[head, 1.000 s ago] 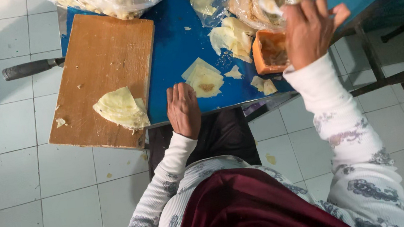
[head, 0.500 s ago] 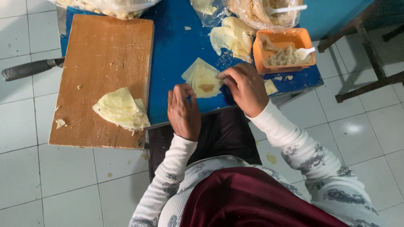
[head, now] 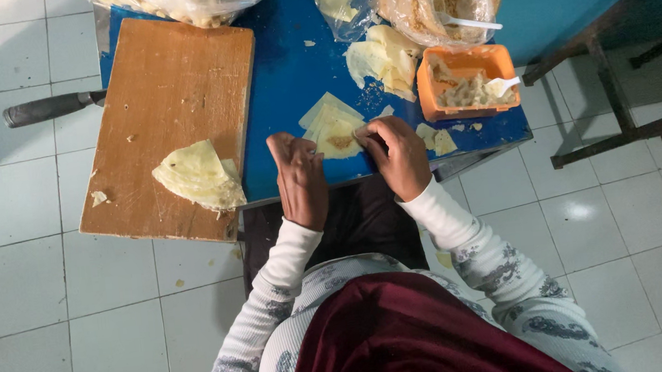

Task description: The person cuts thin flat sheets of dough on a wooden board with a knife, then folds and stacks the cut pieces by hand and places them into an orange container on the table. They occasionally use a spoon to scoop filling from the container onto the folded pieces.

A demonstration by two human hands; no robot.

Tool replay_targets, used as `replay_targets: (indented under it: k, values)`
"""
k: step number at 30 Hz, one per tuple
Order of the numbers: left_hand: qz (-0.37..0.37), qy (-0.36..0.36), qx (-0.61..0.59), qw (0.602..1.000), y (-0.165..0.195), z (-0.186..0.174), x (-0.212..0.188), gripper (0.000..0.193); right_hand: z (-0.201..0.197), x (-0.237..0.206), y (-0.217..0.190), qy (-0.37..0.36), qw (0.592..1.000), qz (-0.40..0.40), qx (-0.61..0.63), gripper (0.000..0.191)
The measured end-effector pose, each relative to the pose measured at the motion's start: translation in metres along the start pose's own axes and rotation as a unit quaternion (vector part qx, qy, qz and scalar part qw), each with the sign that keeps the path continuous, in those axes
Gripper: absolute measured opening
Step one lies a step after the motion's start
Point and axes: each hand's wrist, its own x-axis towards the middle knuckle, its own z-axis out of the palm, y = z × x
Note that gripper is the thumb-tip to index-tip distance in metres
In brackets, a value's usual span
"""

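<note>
At the near edge of the small blue table [head: 287, 76], a pale yellow triangular pastry sheet [head: 334, 132] with a dab of brown filling is lain flat between both hands. Its right corner is pinched by the closed fingers of the right hand [head: 397, 154], while the left hand [head: 300, 177] is rested beside it, fingers together, apparently touching its left edge. An orange plastic tub of filling [head: 468, 81] is set near the right edge, and a wooden cutting board [head: 175, 104] overhangs the left edge.
</note>
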Motion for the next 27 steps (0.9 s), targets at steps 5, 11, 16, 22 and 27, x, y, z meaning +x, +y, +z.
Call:
replay_targets:
  k: [5, 11, 16, 22, 27]
  values:
    - [0.000, -0.002, 0.003, 1.000, 0.000, 0.005, 0.002, 0.011, 0.001, -0.001, -0.002, -0.033, 0.997, 0.041, 0.054, 0.012]
    - [0.034, -0.005, 0.077, 0.996, 0.007, 0.004, 0.012, 0.018, -0.004, 0.001, 0.005, -0.071, 0.996, -0.019, 0.044, 0.024]
    - [0.005, -0.022, 0.021, 1.000, 0.008, 0.011, 0.020, 0.019, -0.013, 0.003, 0.015, -0.118, 0.990, -0.079, 0.024, 0.031]
    - [-0.050, -0.079, -0.040, 0.995, 0.007, 0.010, 0.019, 0.028, -0.009, 0.008, 0.031, -0.131, 0.983, -0.131, -0.017, 0.021]
    - [0.015, -0.148, -0.059, 0.987, 0.004, -0.001, 0.017, 0.041, 0.003, 0.015, 0.038, -0.098, 0.987, -0.131, 0.003, 0.011]
